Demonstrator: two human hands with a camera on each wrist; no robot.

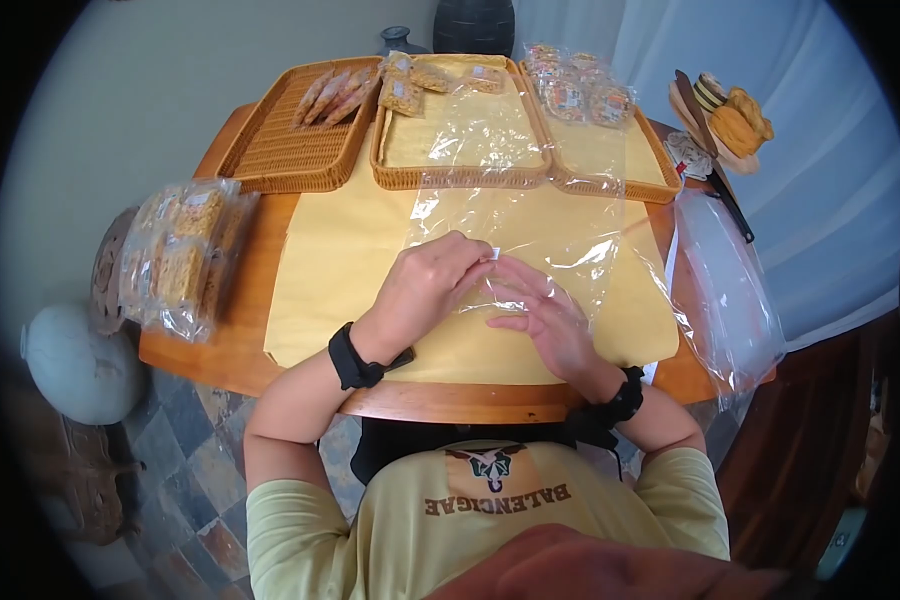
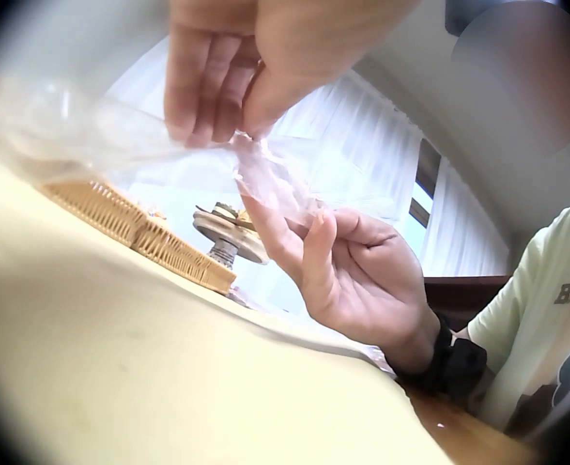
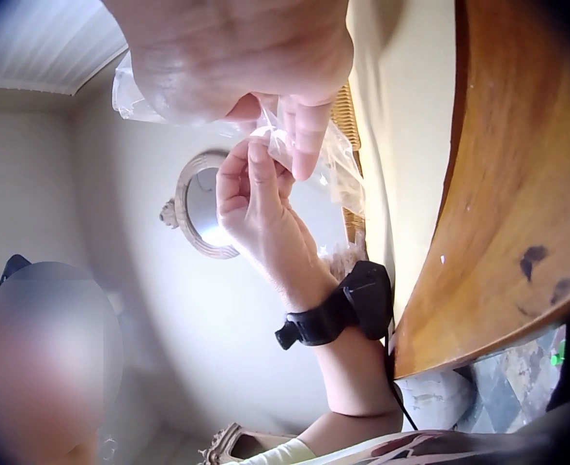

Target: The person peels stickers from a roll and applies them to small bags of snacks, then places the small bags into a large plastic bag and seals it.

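Note:
A large clear plastic bag (image 1: pixel 595 250) stretches over the yellow mat, its far part overlapping the middle basket in the head view. My left hand (image 1: pixel 425 285) pinches the near edge of this bag between thumb and fingertips, where a small white spot shows. Facing it, my right hand (image 1: pixel 555 325) has its fingers extended against the plastic, with the thumb held apart. In the left wrist view, crumpled film (image 2: pixel 275 179) covers the fingertips of the right hand (image 2: pixel 362 281). The right wrist view shows the fingertips of both hands close together at the film.
Three wicker baskets (image 1: pixel 290 175) line the table's back, holding packaged snacks. Bagged snack packs (image 1: pixel 185 250) stand at the left edge. More clear plastic bags (image 1: pixel 725 290) hang over the right edge, near a dark-handled utensil (image 1: pixel 735 210). Yellow sheets (image 1: pixel 330 300) cover the table's middle.

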